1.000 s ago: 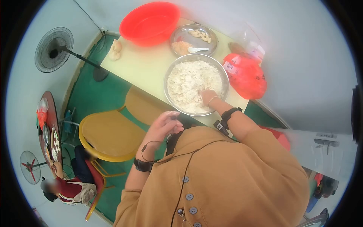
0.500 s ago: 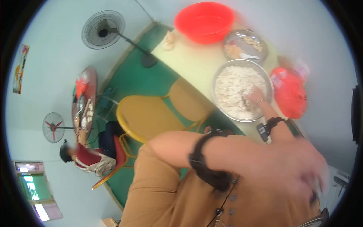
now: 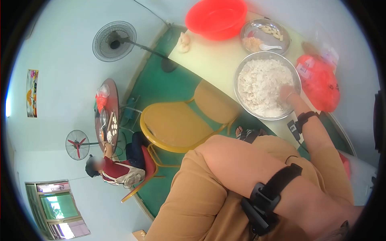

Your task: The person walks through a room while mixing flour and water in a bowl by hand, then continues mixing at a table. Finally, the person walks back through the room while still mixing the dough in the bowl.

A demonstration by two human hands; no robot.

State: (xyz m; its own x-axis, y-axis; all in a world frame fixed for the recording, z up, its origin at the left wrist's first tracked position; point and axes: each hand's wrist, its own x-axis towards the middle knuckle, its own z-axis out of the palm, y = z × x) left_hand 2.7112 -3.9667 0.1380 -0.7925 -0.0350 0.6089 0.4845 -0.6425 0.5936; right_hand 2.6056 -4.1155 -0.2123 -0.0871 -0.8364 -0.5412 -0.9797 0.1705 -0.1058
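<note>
Flour (image 3: 261,84), pale and lumpy, fills much of a wide steel bowl (image 3: 240,96) on the pale yellow desk (image 3: 209,60). The person's right hand (image 3: 287,94) is in the bowl, its fingers down in the flour close to the wall nearest the body; they are partly buried and blurred, so whether they are open or closed cannot be told. A black strap (image 3: 305,119) goes round the right wrist, and a small dark device (image 3: 294,129) is close by it.

The left forearm crosses the front of the body, with a wide black strap and buckle (image 3: 265,195) on it. The left hand (image 3: 327,216) is at the lower right, well apart from the bowl; its fingers cannot be made out, nor whether they hold anything.

Just beyond the bowl is a round metal plate (image 3: 259,27) with pale strips (image 3: 272,31), a heap of orange-pink bits (image 3: 251,43) and a white spoon (image 3: 270,47). To the right of the bowl sit a red plastic bag (image 3: 319,84) and a clear bag (image 3: 326,49). A red basin (image 3: 216,20) stands to the left of the plate, and a pale lump (image 3: 184,42) lies near the desk's far left corner. Across the room, another person (image 3: 118,169) sits at a round table (image 3: 111,89).
</note>
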